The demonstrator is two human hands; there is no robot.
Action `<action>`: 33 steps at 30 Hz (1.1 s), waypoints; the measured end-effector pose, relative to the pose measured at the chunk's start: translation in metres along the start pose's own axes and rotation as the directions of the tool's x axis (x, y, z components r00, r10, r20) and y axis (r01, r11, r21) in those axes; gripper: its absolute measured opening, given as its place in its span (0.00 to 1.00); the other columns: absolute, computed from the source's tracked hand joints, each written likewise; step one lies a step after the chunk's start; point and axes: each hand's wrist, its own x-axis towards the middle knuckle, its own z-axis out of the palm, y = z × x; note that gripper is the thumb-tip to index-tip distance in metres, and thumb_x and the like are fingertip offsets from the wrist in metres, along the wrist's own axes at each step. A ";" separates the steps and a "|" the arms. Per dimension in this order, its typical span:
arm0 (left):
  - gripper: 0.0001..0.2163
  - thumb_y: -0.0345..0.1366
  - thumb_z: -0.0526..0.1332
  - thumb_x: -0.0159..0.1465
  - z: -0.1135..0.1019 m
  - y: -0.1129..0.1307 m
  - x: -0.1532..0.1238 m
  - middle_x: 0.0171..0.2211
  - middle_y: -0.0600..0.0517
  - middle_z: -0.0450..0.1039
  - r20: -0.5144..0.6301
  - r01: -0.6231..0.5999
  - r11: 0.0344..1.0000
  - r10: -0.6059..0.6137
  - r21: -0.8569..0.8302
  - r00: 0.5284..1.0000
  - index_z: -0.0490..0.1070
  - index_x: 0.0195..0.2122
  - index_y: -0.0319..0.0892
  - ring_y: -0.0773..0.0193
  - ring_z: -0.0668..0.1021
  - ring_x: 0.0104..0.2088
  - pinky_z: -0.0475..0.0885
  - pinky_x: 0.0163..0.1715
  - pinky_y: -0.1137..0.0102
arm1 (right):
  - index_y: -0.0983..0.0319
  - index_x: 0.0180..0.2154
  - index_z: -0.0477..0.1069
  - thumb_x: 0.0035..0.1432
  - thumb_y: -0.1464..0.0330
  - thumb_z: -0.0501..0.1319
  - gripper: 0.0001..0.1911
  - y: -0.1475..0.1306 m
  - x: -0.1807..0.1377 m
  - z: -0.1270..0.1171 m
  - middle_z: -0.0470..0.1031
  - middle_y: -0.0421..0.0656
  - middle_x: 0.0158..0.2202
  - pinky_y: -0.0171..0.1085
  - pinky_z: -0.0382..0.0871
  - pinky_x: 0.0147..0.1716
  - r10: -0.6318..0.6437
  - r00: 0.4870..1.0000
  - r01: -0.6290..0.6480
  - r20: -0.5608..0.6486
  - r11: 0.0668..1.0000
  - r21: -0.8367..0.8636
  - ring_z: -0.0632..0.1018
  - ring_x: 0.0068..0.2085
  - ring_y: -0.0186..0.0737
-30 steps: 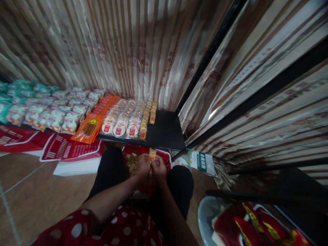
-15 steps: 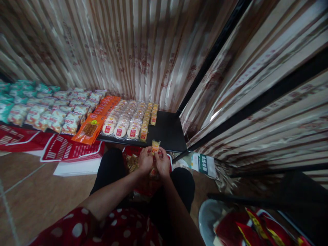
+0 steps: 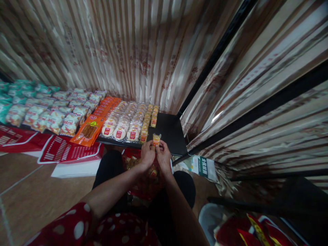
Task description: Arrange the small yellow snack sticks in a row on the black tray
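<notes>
A black shelf (image 3: 170,126) runs from nine o'clock to the middle. On it, from its nine o'clock end toward three o'clock, lie teal packets (image 3: 19,92), white snack packets (image 3: 55,119), overlapping orange packets (image 3: 96,119), three rows of clear-wrapped round crackers (image 3: 120,132), and two rows of small yellow packets (image 3: 144,132), the three o'clock row shorter. On the brown tiled floor (image 3: 24,191), a white slab (image 3: 77,169) lies at eight o'clock, a white-and-green bag (image 3: 203,166) between four and five.
</notes>
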 end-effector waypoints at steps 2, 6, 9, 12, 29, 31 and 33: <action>0.15 0.28 0.53 0.62 0.000 0.003 0.004 0.49 0.46 0.74 -0.001 -0.013 1.000 0.013 0.006 1.000 0.72 0.48 0.39 0.61 0.73 0.51 0.64 0.56 0.68 | 0.62 0.47 0.68 0.55 0.59 0.57 0.21 -0.001 0.005 0.002 0.77 0.47 0.42 0.37 0.74 0.38 0.009 1.000 -0.009 0.009 1.000 -0.004 0.78 0.34 0.38; 0.16 0.29 0.53 0.62 0.003 0.005 0.009 0.51 0.44 0.72 -0.012 0.014 0.999 -0.014 -0.029 1.000 0.69 0.51 0.38 0.61 0.73 0.50 0.65 0.54 0.68 | 0.62 0.46 0.68 0.55 0.58 0.56 0.20 0.000 0.014 0.005 0.77 0.47 0.42 0.38 0.73 0.39 0.000 1.000 0.000 0.009 0.999 -0.038 0.78 0.34 0.38; 0.16 0.28 0.53 0.62 0.004 0.007 0.011 0.52 0.44 0.72 0.010 0.035 0.999 -0.034 -0.028 0.999 0.69 0.51 0.37 0.62 0.73 0.51 0.64 0.55 0.68 | 0.62 0.46 0.69 0.55 0.60 0.55 0.19 0.003 0.019 0.006 0.77 0.47 0.42 0.38 0.72 0.39 -0.002 1.000 0.001 -0.003 0.997 -0.076 0.78 0.35 0.38; 0.15 0.30 0.53 0.62 0.005 0.007 0.014 0.52 0.43 0.72 0.046 0.040 0.999 -0.040 -0.010 0.998 0.70 0.49 0.36 0.61 0.73 0.52 0.63 0.55 0.68 | 0.61 0.46 0.69 0.55 0.61 0.55 0.18 0.008 0.024 0.007 0.77 0.45 0.40 0.37 0.72 0.39 0.001 1.000 -0.001 -0.006 0.995 -0.104 0.78 0.35 0.38; 0.15 0.31 0.56 0.61 0.020 0.007 0.027 0.50 0.42 0.73 0.071 0.092 0.995 -0.090 -0.025 0.993 0.71 0.49 0.38 0.60 0.75 0.50 0.68 0.51 0.69 | 0.60 0.44 0.73 0.50 0.68 0.57 0.17 0.020 0.038 0.010 0.74 0.44 0.38 0.35 0.72 0.35 0.012 0.998 -0.027 -0.065 0.972 -0.234 0.75 0.28 0.34; 0.15 0.30 0.56 0.61 0.022 0.008 0.029 0.50 0.42 0.72 0.057 0.088 0.996 -0.086 -0.020 0.995 0.70 0.50 0.37 0.59 0.74 0.51 0.67 0.52 0.69 | 0.60 0.43 0.73 0.50 0.69 0.58 0.17 0.017 0.039 0.011 0.75 0.44 0.38 0.36 0.72 0.35 0.008 0.998 -0.022 -0.059 0.970 -0.242 0.76 0.30 0.36; 0.16 0.30 0.56 0.61 0.024 0.009 0.031 0.50 0.41 0.73 0.037 0.091 0.996 -0.090 -0.024 0.995 0.69 0.51 0.37 0.58 0.74 0.52 0.67 0.52 0.68 | 0.60 0.43 0.74 0.49 0.69 0.57 0.17 0.015 0.041 0.011 0.75 0.45 0.38 0.36 0.72 0.35 -0.001 0.999 -0.011 -0.051 0.973 -0.229 0.76 0.31 0.37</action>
